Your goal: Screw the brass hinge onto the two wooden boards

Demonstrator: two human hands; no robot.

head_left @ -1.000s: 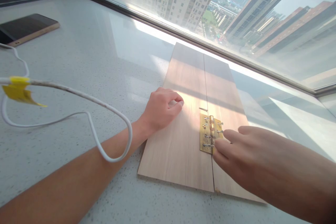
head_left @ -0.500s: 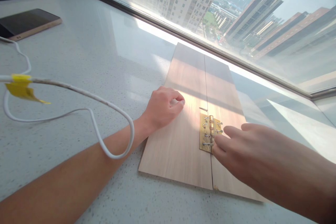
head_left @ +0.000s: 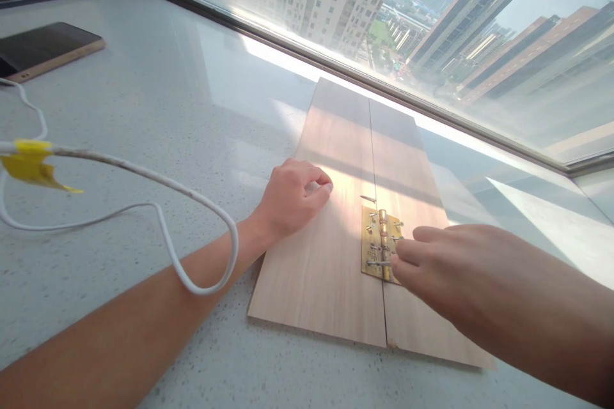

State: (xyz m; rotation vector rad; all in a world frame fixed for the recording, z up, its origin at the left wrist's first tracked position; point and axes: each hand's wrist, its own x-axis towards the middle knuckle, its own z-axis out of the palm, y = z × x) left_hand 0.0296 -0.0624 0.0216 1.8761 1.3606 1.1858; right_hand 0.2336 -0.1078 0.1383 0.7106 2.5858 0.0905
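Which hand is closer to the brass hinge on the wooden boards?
Right. The right hand has its fingertips at the hinge; the left hand rests as a fist on the left board, apart from it.

Right hand (head_left: 446, 268) fingers (head_left: 400, 262) touch brass hinge (head_left: 378, 246); left hand (head_left: 292, 195) rests fisted on board (head_left: 326, 255).

Right hand: your right hand (head_left: 432, 265) has slid left; its fingertips (head_left: 397, 262) now touch the brass hinge (head_left: 378, 252).
Left hand: your fist (head_left: 292, 195) barely shifted.
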